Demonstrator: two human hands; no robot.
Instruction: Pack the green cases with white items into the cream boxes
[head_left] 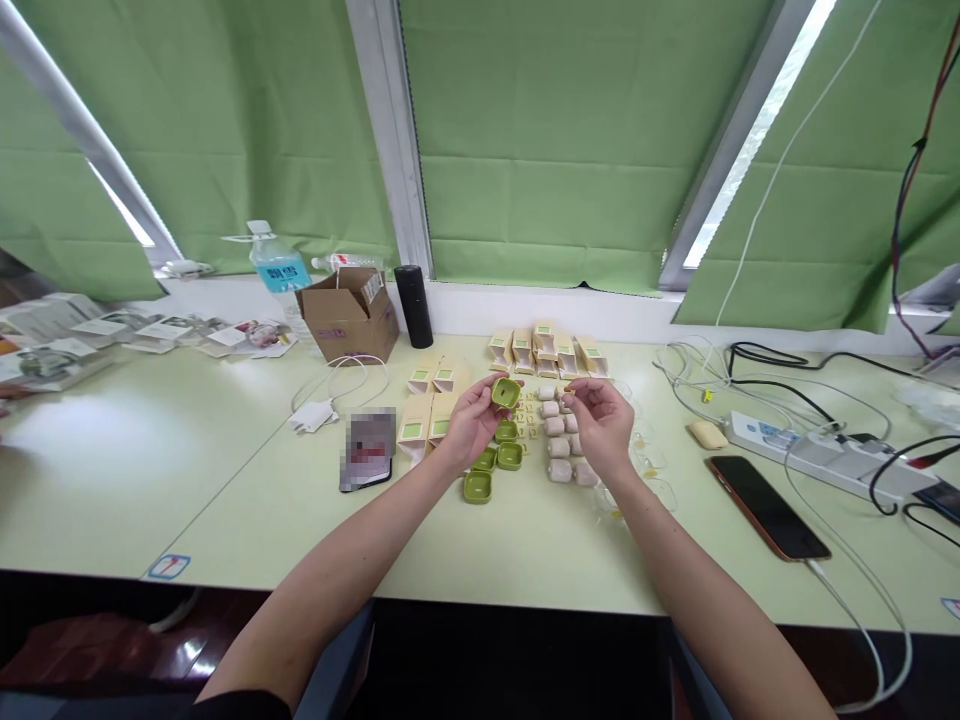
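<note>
My left hand grips a small square green case, its hollow side turned up toward me. Below that hand, several matching green cases lie on the table. My right hand is closed in a pinch above rows of small off-white rounded pieces; what its fingertips hold is too small to make out. Between the hands lie tiny yellowish parts. Clear plastic pieces are partly hidden beside my right wrist.
Small cream boxes stand behind the hands, with more boxes at left. A cardboard box, black cylinder and water bottle line the back. At right are a phone, power strip and tangled cables.
</note>
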